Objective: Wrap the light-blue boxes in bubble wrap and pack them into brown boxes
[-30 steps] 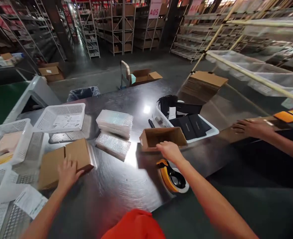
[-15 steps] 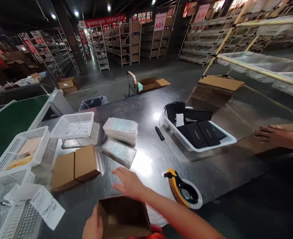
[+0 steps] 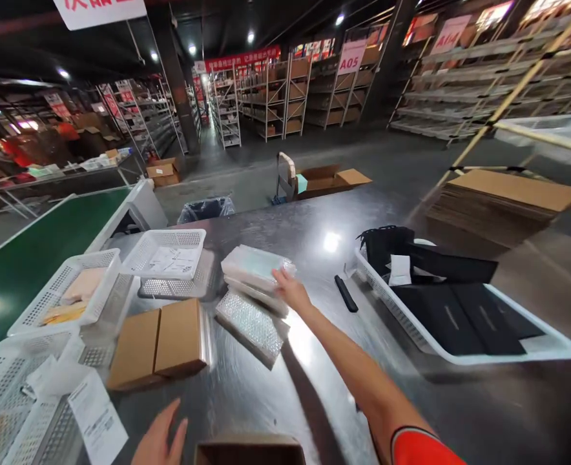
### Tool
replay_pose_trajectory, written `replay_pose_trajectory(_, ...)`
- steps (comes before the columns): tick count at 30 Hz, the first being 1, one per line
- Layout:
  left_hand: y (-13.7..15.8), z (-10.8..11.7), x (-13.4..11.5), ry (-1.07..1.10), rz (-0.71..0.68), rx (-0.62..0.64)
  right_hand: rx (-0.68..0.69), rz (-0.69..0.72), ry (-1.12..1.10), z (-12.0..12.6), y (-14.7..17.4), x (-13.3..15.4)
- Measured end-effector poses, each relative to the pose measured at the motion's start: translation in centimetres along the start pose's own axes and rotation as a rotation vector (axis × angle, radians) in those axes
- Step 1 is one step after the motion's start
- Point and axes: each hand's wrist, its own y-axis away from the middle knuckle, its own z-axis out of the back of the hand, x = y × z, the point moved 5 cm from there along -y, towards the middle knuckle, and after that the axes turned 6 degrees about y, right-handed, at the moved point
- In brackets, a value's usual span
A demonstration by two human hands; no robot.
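Note:
My right hand [image 3: 291,290] reaches across the steel table, its fingers closed on the right end of the top bubble-wrapped package [image 3: 251,261] in a small stack. A second bubble-wrapped package [image 3: 254,326] lies in front, partly under the stack. My left hand [image 3: 162,436] is low in the view, holding nothing, thumb and fingers apart. Just right of it is an open cardboard box [image 3: 250,445], mostly cut off by the lower edge. Two closed brown boxes [image 3: 179,336] sit side by side beyond my left hand.
White baskets [image 3: 130,268] and a printed slip [image 3: 99,416] are at left, by a green conveyor [image 3: 53,232]. A black cutter-like object [image 3: 346,294] lies near a white basket of black pouches [image 3: 428,339]. Flattened cardboard [image 3: 513,187] is stacked at right.
My right hand has moved forward onto the stacked bubble-wrapped packages. My left hand has come off the open box. The view has shifted; the tape dispenser and another person's hand no longer show.

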Motion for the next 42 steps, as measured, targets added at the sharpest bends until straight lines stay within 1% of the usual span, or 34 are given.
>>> replay_pose_trajectory(2, -2.9, 0.2, -2.8, -0.015, -0.113, -0.034, -0.016, 0.05, -0.034, 1.0, -0.6, 0.2)
replay_pose_trajectory(4, -6.6, -0.7, -5.9, -0.015, -0.198, 0.003, -0.035, 0.079, -0.111, 1.7, -0.6, 0.4)
replay_pose_trajectory(6, -10.5, -1.9, -9.0, 0.019, -0.249, 0.003, -0.064, 0.09, -0.238, 2.1, 0.6, 0.2)
replay_pose_trajectory(9, -15.2, -4.1, -12.6, 0.021, -0.311, -0.01, -0.12, 0.111, -0.383, 2.2, 3.6, -0.8)
replay_pose_trajectory(11, -17.5, -5.5, -14.4, 0.026, -0.316, -0.018, -0.162, 0.109, -0.487, 2.2, 5.9, -1.9)
replay_pose_trajectory(13, -19.1, -6.6, -15.8, 0.078, -0.336, 0.01, -0.169, 0.056, -0.657, 2.0, 8.0, -3.3)
replay_pose_trajectory(14, -19.7, -7.2, -16.5, 0.114, -0.36, 0.05, -0.144, 0.013, -0.742, 1.8, 8.8, -4.0)
replay_pose_trajectory(16, -20.1, -8.2, -17.5, 0.177, -0.417, 0.185, -0.053, -0.073, -0.872, 1.3, 10.3, -4.8)
replay_pose_trajectory(18, -19.4, -8.8, -17.8, 0.216, -0.437, 0.324, 0.023, -0.132, -0.962, 1.4, 11.6, -4.8)
replay_pose_trajectory(19, -18.6, -8.8, -17.6, 0.231, -0.426, 0.371, 0.045, -0.154, -0.991, 1.9, 12.3, -4.5)
replay_pose_trajectory(21, -16.0, -7.7, -17.1, 0.278, -0.388, 0.428, 0.068, -0.193, -1.022, 3.7, 13.7, -3.5)
replay_pose_trajectory(22, -14.3, -6.7, -16.9, 0.314, -0.357, 0.429, 0.078, -0.209, -1.032, 4.9, 14.4, -2.8)
replay_pose_trajectory(23, -12.6, -5.3, -16.7, 0.355, -0.324, 0.41, 0.095, -0.213, -1.042, 6.2, 15.3, -1.8)
replay_pose_trajectory(24, -10.8, -3.7, -16.5, 0.418, -0.277, 0.354, 0.116, -0.206, -1.056, 7.5, 16.2, -0.6)
replay_pose_trajectory(26, -7.1, 0.3, -16.1, 0.474, -0.203, 0.14, 0.205, -0.152, -1.07, 9.5, 18.4, 2.4)
replay_pose_trajectory(27, -5.3, 2.2, -15.7, 0.445, -0.172, 0.033, 0.234, -0.142, -1.058, 10.2, 19.6, 3.8)
replay_pose_trajectory(28, -3.4, 3.8, -15.2, 0.394, -0.141, -0.038, 0.266, -0.141, -1.042, 10.5, 21.0, 5.2)
replay_pose_trajectory(29, -1.6, 4.9, -14.4, 0.352, -0.1, -0.066, 0.29, -0.155, -1.018, 10.5, 22.5, 6.3)
replay_pose_trajectory(30, 0.0, 5.5, -13.3, 0.333, -0.045, -0.052, 0.308, -0.18, -0.989, 10.2, 24.0, 7.2)
replay_pose_trajectory(32, 2.9, 5.3, -10.6, 0.371, 0.089, 0.052, 0.356, -0.218, -0.919, 8.7, 26.8, 8.3)
replay_pose_trajectory(34, 4.8, 4.0, -7.8, 0.422, 0.189, 0.124, 0.378, -0.217, -0.833, 6.8, 28.7, 8.8)
replay_pose_trajectory(36, 5.6, 2.7, -6.0, 0.433, 0.212, 0.084, 0.362, -0.196, -0.756, 5.0, 29.6, 8.8)
replay_pose_trajectory(38, 5.8, 1.4, -5.2, 0.513, 0.234, 0.038, 0.338, -0.192, -0.704, 3.7, 30.0, 8.5)
replay_pose_trajectory(42, 7.0, -1.0, -5.9, 0.809, 0.349, 0.079, 0.316, -0.217, -0.684, 2.6, 30.7, 8.3)
